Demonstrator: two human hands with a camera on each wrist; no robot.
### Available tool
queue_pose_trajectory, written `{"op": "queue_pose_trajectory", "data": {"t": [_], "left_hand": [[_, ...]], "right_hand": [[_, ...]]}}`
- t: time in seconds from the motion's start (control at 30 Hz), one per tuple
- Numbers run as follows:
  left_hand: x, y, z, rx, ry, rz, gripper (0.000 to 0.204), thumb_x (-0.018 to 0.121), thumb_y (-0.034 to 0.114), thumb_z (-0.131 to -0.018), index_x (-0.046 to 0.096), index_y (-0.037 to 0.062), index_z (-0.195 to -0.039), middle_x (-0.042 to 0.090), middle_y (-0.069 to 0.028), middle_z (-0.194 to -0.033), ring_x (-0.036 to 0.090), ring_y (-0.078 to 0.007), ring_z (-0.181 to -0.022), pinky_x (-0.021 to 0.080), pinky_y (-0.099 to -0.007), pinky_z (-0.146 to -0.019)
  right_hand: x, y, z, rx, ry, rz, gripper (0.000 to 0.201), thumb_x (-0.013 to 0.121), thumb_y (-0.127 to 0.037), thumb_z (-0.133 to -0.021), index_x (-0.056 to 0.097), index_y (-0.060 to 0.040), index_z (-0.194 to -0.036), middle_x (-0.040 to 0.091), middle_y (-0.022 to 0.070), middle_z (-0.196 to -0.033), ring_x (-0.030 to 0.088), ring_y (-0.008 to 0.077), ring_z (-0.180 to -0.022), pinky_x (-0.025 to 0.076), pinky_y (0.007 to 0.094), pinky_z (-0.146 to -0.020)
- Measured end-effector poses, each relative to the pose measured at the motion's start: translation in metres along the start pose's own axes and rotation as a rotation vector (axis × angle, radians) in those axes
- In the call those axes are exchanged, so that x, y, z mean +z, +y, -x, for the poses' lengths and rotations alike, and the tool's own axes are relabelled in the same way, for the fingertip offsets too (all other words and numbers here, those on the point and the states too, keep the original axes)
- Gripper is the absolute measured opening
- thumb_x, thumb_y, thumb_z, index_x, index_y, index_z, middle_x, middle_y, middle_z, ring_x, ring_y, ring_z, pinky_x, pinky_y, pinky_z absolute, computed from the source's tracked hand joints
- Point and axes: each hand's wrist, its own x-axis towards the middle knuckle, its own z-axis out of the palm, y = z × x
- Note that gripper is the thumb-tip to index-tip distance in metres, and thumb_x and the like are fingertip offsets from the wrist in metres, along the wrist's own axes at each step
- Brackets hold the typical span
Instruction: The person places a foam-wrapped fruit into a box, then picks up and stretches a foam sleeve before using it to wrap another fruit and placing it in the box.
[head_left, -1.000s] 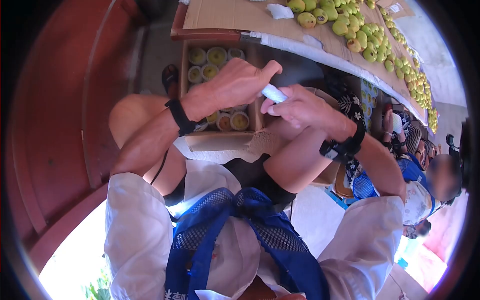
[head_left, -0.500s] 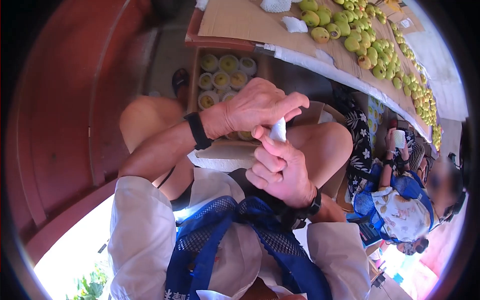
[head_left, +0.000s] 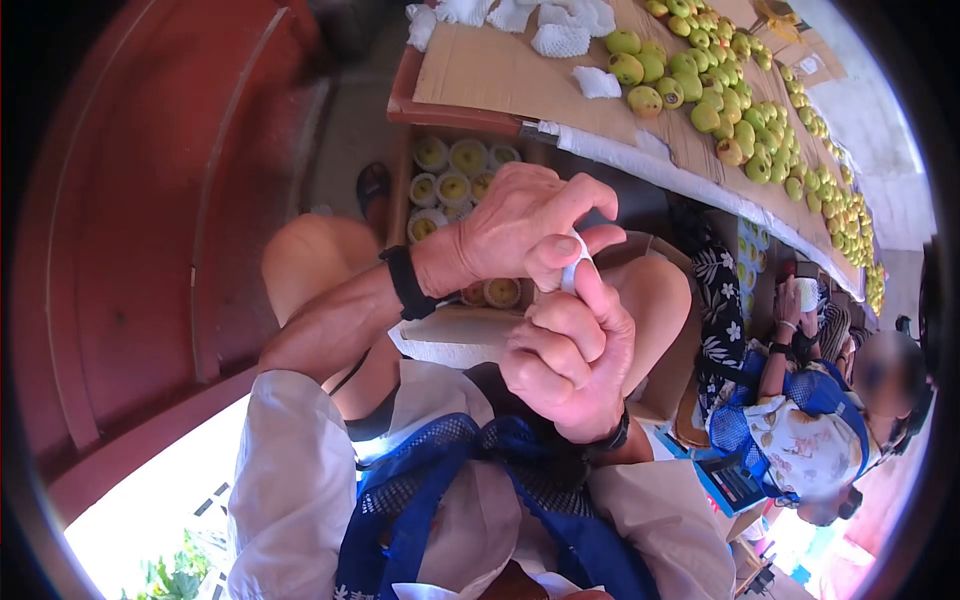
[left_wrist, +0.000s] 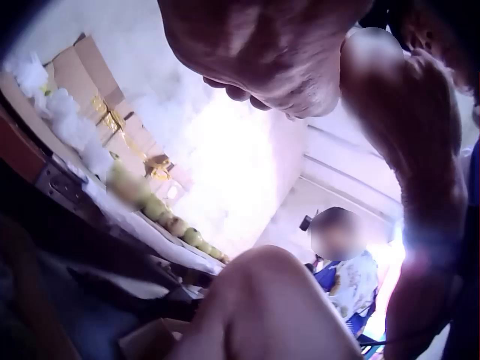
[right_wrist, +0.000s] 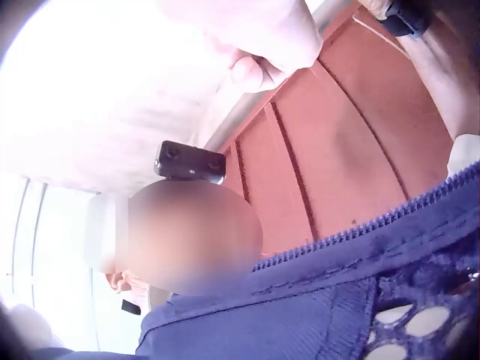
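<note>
In the head view my two hands meet over the space in front of my knees. My left hand [head_left: 512, 222] pinches one end of a small white foam sleeve [head_left: 574, 262] with its thumb and fingers. The right hand [head_left: 562, 360] comes from below, its other fingers curled, and pinches the sleeve's lower end. Most of the sleeve is hidden by fingers. Behind the left forearm stands a cardboard box [head_left: 425, 322] holding several fruits in white foam nets [head_left: 452, 188]. Only parts of the hands show in the wrist views.
A cardboard-covered table [head_left: 490, 75] at the top bears many green fruits [head_left: 700, 90] and loose white foam nets [head_left: 562, 30]. A red panelled door [head_left: 130, 220] is on the left. Another person [head_left: 800, 430] sits at right, holding something white.
The right hand has swung in and turned upward beneath the left, and the sleeve has gone from lying slantwise to upright. Less of the sleeve shows now. The view has shifted slightly.
</note>
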Motion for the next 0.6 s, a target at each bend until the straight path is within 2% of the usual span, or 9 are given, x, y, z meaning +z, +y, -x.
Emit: {"op": "queue_pose_trajectory", "data": {"t": [0.13, 0.2, 0.23, 0.27, 0.3, 0.37, 0.4, 0.47, 0.6], "left_hand": [[0.001, -0.01, 0.005, 0.047, 0.002, 0.028, 0.026, 0.074, 0.031, -0.09, 0.057, 0.011, -0.094, 0.053, -0.0059, -0.055, 0.055, -0.0297, -0.046, 0.04, -0.0407, -0.044], [0.011, -0.002, 0.013, -0.017, 0.003, -0.026, 0.024, 0.071, 0.031, -0.092, 0.057, 0.011, -0.093, 0.054, -0.006, -0.056, 0.056, -0.031, -0.048, 0.04, -0.0411, -0.045], [0.014, -0.001, 0.016, -0.046, 0.001, -0.055, 0.024, 0.069, 0.031, -0.092, 0.057, 0.011, -0.093, 0.055, -0.006, -0.057, 0.057, -0.0316, -0.049, 0.041, -0.0414, -0.046], [0.008, -0.001, 0.014, -0.041, -0.05, 0.026, 0.027, 0.081, 0.013, -0.083, 0.056, 0.0096, -0.091, 0.053, -0.0054, -0.06, 0.056, -0.0275, -0.05, 0.039, -0.0372, -0.045], [0.004, -0.001, 0.011, -0.034, -0.106, 0.012, 0.027, 0.081, 0.013, -0.084, 0.055, 0.0093, -0.091, 0.053, -0.006, -0.06, 0.056, -0.028, -0.05, 0.04, -0.0377, -0.045], [-0.004, 0.001, 0.008, -0.02, -0.213, -0.019, 0.027, 0.08, 0.014, -0.084, 0.054, 0.0087, -0.09, 0.054, -0.0071, -0.059, 0.056, -0.029, -0.05, 0.041, -0.0388, -0.045], [-0.003, 0.001, 0.009, -0.006, -0.275, -0.025, 0.026, 0.079, 0.015, -0.084, 0.054, 0.008, -0.09, 0.056, -0.0084, -0.06, 0.058, -0.0304, -0.052, 0.042, -0.0401, -0.046], [0.0, -0.002, 0.016, 0.019, -0.396, -0.041, 0.024, 0.076, 0.016, -0.085, 0.055, 0.0066, -0.09, 0.06, -0.0108, -0.062, 0.062, -0.0332, -0.056, 0.044, -0.0428, -0.048], [0.007, 0.005, 0.031, -0.189, -0.847, -0.141, 0.02, 0.071, 0.015, -0.081, 0.06, 0.0039, -0.093, 0.069, -0.0165, -0.074, 0.069, -0.04, -0.071, 0.051, -0.0481, -0.059]], "right_hand": [[0.004, 0.01, -0.002, -0.027, 0.075, -0.063, 0.029, 0.036, -0.027, -0.112, 0.061, -0.015, -0.105, 0.024, -0.0087, -0.05, 0.022, 0.0079, -0.036, 0.025, 0.0268, -0.041], [0.003, 0.015, -0.005, -0.032, 0.067, -0.093, 0.028, 0.037, -0.028, -0.112, 0.061, -0.0154, -0.104, 0.024, -0.0086, -0.05, 0.022, 0.008, -0.036, 0.025, 0.0271, -0.041], [0.001, 0.013, -0.003, -0.028, 0.085, -0.065, 0.024, 0.038, -0.026, -0.112, 0.058, -0.0149, -0.11, 0.024, -0.0083, -0.05, 0.021, 0.008, -0.036, 0.025, 0.0267, -0.041], [-0.001, 0.011, -0.002, -0.023, 0.104, -0.036, 0.021, 0.039, -0.025, -0.111, 0.056, -0.0144, -0.117, 0.024, -0.0081, -0.05, 0.021, 0.0079, -0.035, 0.025, 0.0263, -0.041], [-0.003, 0.009, -0.001, -0.018, 0.122, -0.007, 0.021, 0.04, -0.024, -0.111, 0.054, -0.0139, -0.123, 0.024, -0.0079, -0.05, 0.021, 0.0078, -0.035, 0.025, 0.0259, -0.041], [0.001, -0.007, 0.011, 0.086, 0.227, 0.138, 0.019, 0.042, -0.026, -0.111, 0.057, -0.0152, -0.112, 0.026, -0.0097, -0.053, 0.02, 0.0075, -0.038, 0.025, 0.0263, -0.045], [0.008, -0.01, 0.017, 0.099, 0.395, 0.307, 0.013, 0.048, -0.023, -0.108, 0.056, -0.0131, -0.112, 0.028, -0.0103, -0.055, 0.022, 0.0053, -0.041, 0.024, 0.0261, -0.047], [0.005, -0.023, 0.028, 0.198, 0.575, 0.505, 0.012, 0.053, -0.021, -0.105, 0.056, -0.0112, -0.111, 0.03, -0.0101, -0.056, 0.024, 0.0041, -0.042, 0.023, 0.026, -0.047], [-0.014, -0.056, 0.05, 0.442, 0.843, 0.982, 0.016, 0.063, -0.023, -0.099, 0.057, -0.0082, -0.104, 0.035, -0.01, -0.06, 0.031, 0.0035, -0.047, 0.026, 0.0237, -0.048]]}}
